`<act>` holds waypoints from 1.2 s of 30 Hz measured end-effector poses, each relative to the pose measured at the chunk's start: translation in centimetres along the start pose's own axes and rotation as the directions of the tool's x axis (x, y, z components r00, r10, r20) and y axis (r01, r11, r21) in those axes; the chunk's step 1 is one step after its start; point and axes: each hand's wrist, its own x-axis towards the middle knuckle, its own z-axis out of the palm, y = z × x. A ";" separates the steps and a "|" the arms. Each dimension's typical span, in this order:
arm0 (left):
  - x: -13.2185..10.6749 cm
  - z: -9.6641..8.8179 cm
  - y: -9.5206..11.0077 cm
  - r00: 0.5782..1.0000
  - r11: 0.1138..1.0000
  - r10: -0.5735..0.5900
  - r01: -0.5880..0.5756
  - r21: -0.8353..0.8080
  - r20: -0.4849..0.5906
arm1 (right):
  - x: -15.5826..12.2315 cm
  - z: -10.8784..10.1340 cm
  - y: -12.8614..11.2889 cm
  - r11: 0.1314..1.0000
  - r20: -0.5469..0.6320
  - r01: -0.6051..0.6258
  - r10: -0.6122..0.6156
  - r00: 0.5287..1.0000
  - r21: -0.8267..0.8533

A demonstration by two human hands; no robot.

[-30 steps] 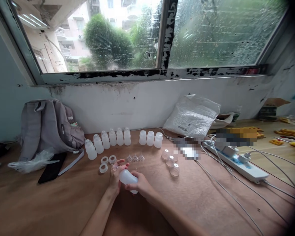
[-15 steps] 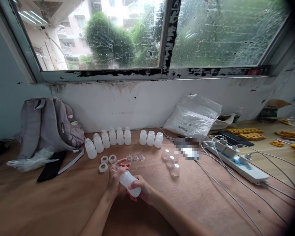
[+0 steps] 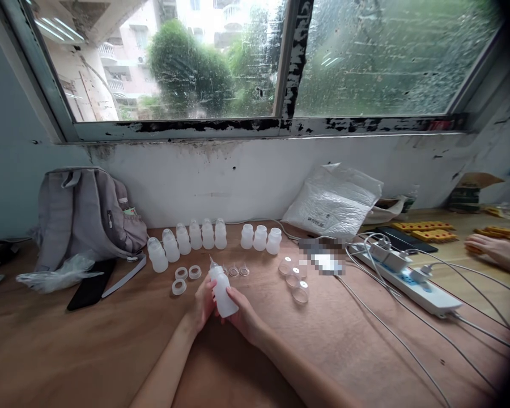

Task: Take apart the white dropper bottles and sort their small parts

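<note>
Both my hands hold one small translucent white bottle nearly upright just above the brown table. A clear nipple sits on the bottle's neck. My left hand wraps the bottle's left side. My right hand grips its lower right side. Just behind lie three white screw rings and small clear nipples. Further back stands a row of like bottles, with three more to the right. Clear domed caps lie to the right.
A grey backpack, a plastic bag and a black phone sit at the left. A white bag, a power strip and cables lie at the right. Another person's hand rests at the far right.
The bottle has swung from lying tilted to nearly upright, nipple end up. Both hands shifted slightly with it. Another person's hand has come into view at the far right.
</note>
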 end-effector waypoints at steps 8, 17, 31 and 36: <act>0.4 -0.7 -1.4 0.995 0.998 -0.035 0.040 0.051 -0.092 | -0.4 -3.3 -1.3 0.502 -0.061 0.219 -0.483 0.873 -0.837; 0.1 -0.6 -1.2 0.995 0.996 0.003 0.006 0.087 -0.105 | -6.8 -13.1 -9.7 0.186 -0.268 -0.195 -0.744 0.612 -0.963; -0.3 -0.5 -1.0 0.994 0.994 -0.033 0.042 0.098 -0.101 | -4.7 -12.2 -6.5 0.326 -0.179 -0.061 -0.344 0.922 -0.943; -0.1 -0.6 -1.1 0.995 0.993 -0.049 0.058 0.100 -0.085 | -2.1 -11.1 -5.2 0.320 -0.087 -0.003 -0.248 0.965 -0.947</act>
